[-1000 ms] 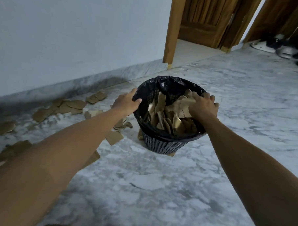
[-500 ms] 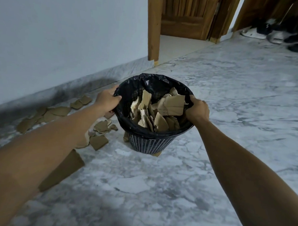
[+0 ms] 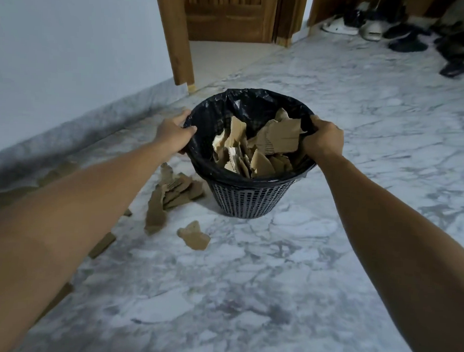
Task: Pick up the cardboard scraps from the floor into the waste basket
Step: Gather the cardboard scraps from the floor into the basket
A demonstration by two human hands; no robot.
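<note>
Both hands on the basket [image 3: 247, 203] rim, left hand [image 3: 173, 133] & right hand [image 3: 323, 140] curled round the crinkly black liner [image 3: 244, 104]. Mesh plastic basket w/ jagged scraps [image 3: 277, 139] inside; more scraps [image 3: 175, 190] on grey-veined marble floor [image 3: 247, 296] just left of it.

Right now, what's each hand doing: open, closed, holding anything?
Left hand: closed, gripping the left rim of the waste basket.
Right hand: closed, gripping the basket's right rim.
</note>
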